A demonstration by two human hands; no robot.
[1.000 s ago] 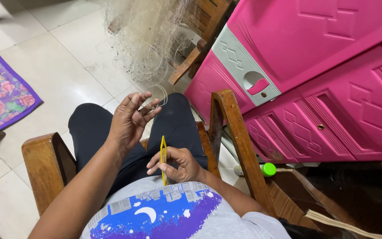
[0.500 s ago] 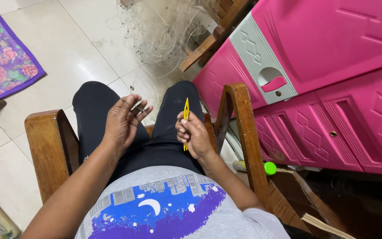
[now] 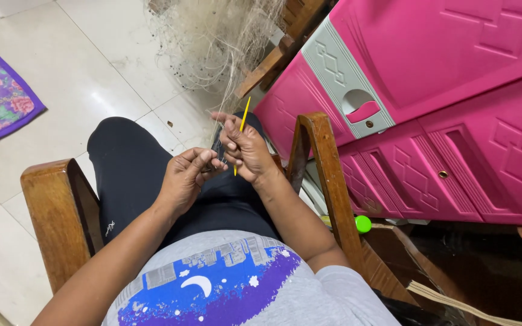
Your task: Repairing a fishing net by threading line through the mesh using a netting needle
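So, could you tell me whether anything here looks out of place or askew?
The tangled pale fishing net lies bunched on the white tiled floor, and the pink plastic cabinet appears tilted, perhaps from the camera's angle. Nothing looks spilled or broken.

Head view — steeply down, close over lap (image 3: 152,175)

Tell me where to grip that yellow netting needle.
Grip the needle at its lower half, coming from the right as the right hand does. It stands nearly upright, its tip free toward the net, so the working end stays clear.
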